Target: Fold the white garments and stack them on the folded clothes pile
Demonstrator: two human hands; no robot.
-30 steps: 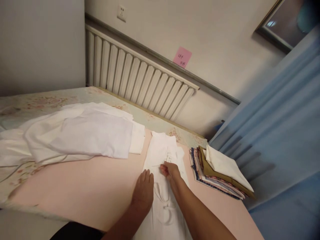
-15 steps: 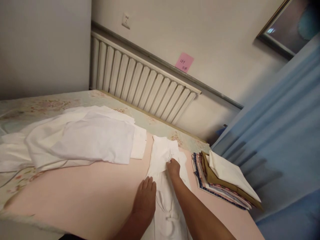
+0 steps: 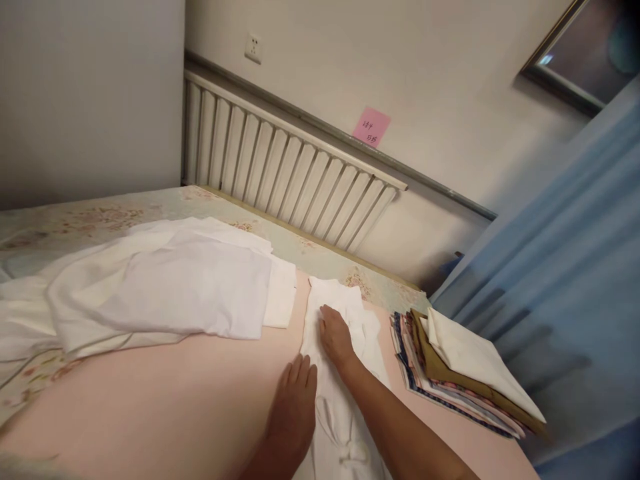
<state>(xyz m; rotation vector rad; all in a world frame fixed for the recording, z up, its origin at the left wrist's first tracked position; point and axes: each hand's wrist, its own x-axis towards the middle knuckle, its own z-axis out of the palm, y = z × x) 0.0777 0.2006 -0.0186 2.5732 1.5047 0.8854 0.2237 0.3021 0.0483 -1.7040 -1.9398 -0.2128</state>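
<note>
A long white garment lies lengthwise on the pink cloth, its top end near the far edge and a knotted tie or loop of fabric in its lower part. My right hand rests on its upper part, fingers laid out against the fabric. Flat beside the garment's left edge is my left hand, its fingers stretched forward and touching the edge. My right forearm covers some of the garment's right side.
Loose white fabric is heaped on the left. A stack of folded cloths, white and olive on top, sits at the right. Beyond the table are a radiator and a blue curtain. Pink cloth covers the near table.
My right hand has let go of the pinched fabric and moved slightly left and up, its fingers now laid on the garment. The left hand stays at the edge. The view has shifted slightly.
</note>
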